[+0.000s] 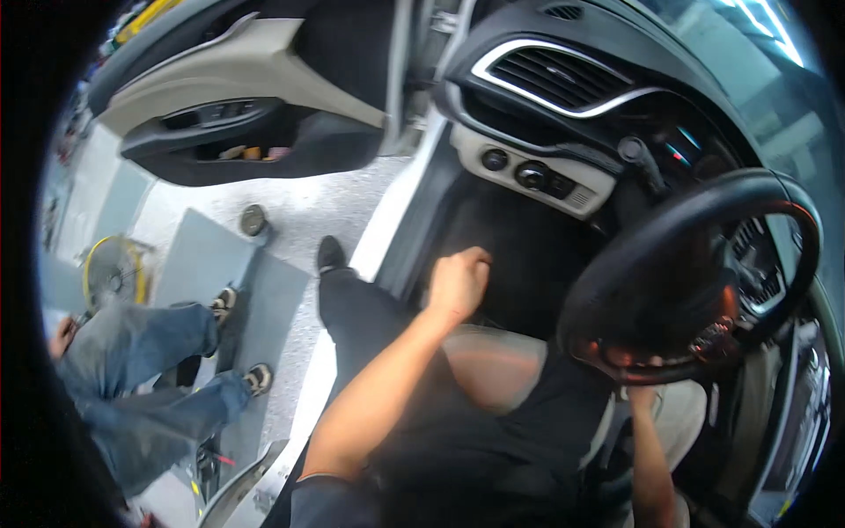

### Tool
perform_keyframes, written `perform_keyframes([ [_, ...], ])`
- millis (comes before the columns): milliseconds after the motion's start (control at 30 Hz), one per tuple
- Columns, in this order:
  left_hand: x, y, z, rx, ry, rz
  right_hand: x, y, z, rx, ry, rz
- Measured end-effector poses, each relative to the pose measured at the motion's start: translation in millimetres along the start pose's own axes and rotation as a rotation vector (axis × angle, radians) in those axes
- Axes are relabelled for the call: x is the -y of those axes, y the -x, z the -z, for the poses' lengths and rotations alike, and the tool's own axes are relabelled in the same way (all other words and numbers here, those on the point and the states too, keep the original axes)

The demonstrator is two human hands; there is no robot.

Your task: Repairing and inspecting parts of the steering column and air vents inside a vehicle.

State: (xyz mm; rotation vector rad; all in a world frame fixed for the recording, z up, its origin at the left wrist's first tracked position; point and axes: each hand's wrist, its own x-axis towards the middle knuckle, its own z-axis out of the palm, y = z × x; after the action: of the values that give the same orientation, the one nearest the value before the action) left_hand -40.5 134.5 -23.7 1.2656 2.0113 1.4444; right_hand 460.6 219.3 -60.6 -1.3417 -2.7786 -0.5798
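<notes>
Left of the steering wheel [669, 308], the left hand [459, 282] is curled narrow, seemingly empty, while the right hand [643, 398], at the wheel's lower edge, I cannot judge; a light, steady touch seems best.

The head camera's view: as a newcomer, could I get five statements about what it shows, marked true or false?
1. The round black steering wheel is to the right of the person's bare left hand. True.
2. The black-and-beige car door is shut. False: it stands open, with grey floor showing beyond the sill.
3. A round fan with a yellow rim is outside the car. True.
4. The other person's trousers are bright red. False: they are faded blue.
5. The person's bare right hand is higher in the picture than the left. False: it is lower, by the wheel's lower edge.
</notes>
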Motion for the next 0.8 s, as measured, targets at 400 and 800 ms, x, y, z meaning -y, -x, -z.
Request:
perform_keyframes([
  [400, 9.5, -2.7, 29.6, 0.104, -0.032, -0.024, 177.6, -187.1, 5.2, -0.043, -0.540, 0.015],
  [800, 29.9, 6.4, 20.4, 0.141, 0.379, 0.284, 341.7, -245.9, -22.7, -0.030, -0.977, 0.235],
])
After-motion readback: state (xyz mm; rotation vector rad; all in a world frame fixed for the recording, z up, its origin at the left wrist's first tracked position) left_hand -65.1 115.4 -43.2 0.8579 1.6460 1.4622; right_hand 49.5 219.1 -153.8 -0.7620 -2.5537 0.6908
